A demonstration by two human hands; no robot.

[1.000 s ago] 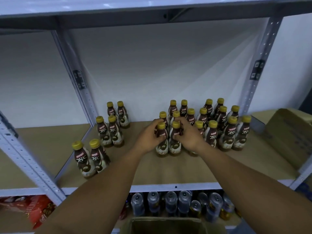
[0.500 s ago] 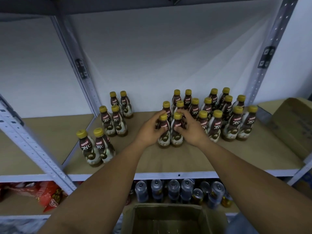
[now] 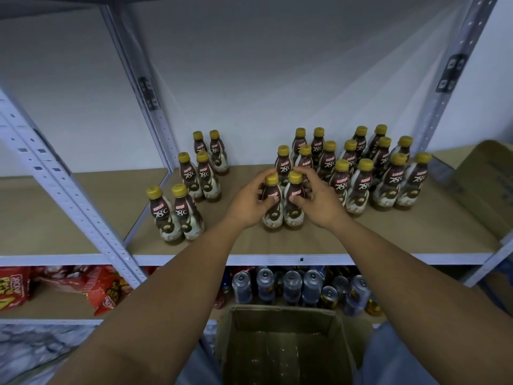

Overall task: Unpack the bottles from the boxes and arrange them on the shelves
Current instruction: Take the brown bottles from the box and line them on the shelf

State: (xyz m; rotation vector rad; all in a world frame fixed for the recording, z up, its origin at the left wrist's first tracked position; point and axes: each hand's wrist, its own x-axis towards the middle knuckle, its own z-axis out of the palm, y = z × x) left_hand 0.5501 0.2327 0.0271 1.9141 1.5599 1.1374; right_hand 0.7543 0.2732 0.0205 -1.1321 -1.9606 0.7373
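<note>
— Where are our hands?
— Our left hand wraps one Kopiko bottle, our right hand its neighbour, fingers curled around each.
— And the bottles?
— Upright, touching, on the shelf, above the cardboard box.

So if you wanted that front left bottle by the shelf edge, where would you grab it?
Probably around the narrow neck just under the yellow cap of the front left bottle, coming from the open shelf edge. It stands upright, its partner crowds its right side, and nothing stands in front of it.
</note>
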